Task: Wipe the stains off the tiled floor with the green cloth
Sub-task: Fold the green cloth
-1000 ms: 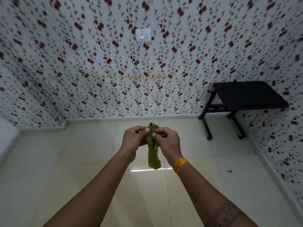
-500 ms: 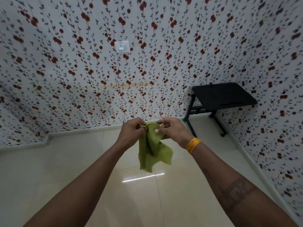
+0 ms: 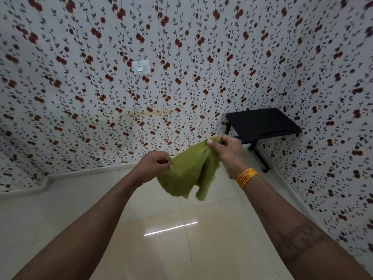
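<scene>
A: Where's the green cloth [image 3: 188,170]?

B: Held up in the air w/ both hands, above the tiled floor [image 3: 212,239], not touching it. Left hand [image 3: 154,163] pinches one top edge, fingers curled on it; right hand [image 3: 227,151] pinches the other top corner, a bit higher. Cloth hangs spread btwn them, lower edge loose.

A: Anything else?

B: Gold bangles [image 3: 246,176] on the right wrist. Floral wallpaper w/ a white socket [image 3: 140,66]. Small black table [image 3: 262,123] in the right corner, well apart from the hands.
</scene>
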